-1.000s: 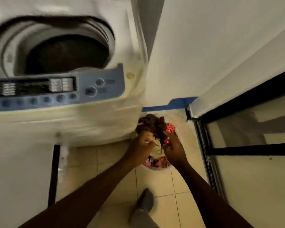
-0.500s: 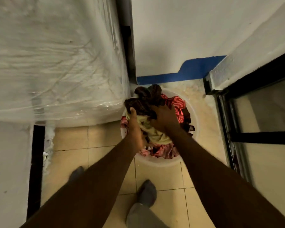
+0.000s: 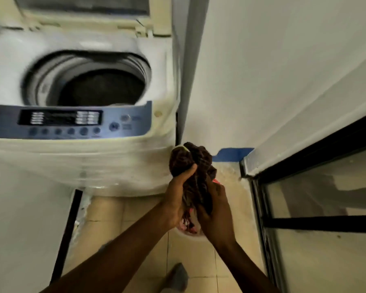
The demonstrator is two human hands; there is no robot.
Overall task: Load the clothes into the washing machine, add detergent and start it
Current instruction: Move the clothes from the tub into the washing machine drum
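Note:
A white top-loading washing machine fills the upper left, its lid raised and its dark drum showing; I cannot make out any clothes inside. A blue control panel runs along its front. To the right of the machine's front corner, my left hand and my right hand both grip a dark brown bundle of clothes, held up above the white laundry basket. Pink clothes peek out under my hands. The basket is mostly hidden.
A white wall rises to the right of the machine, with a blue skirting strip. A black-framed glass door closes the right side. My grey-socked foot stands on the beige tiled floor.
The hands have lifted the dark bundle up out of the basket. My view has tilted up, so the machine's open drum and panel are back in sight.

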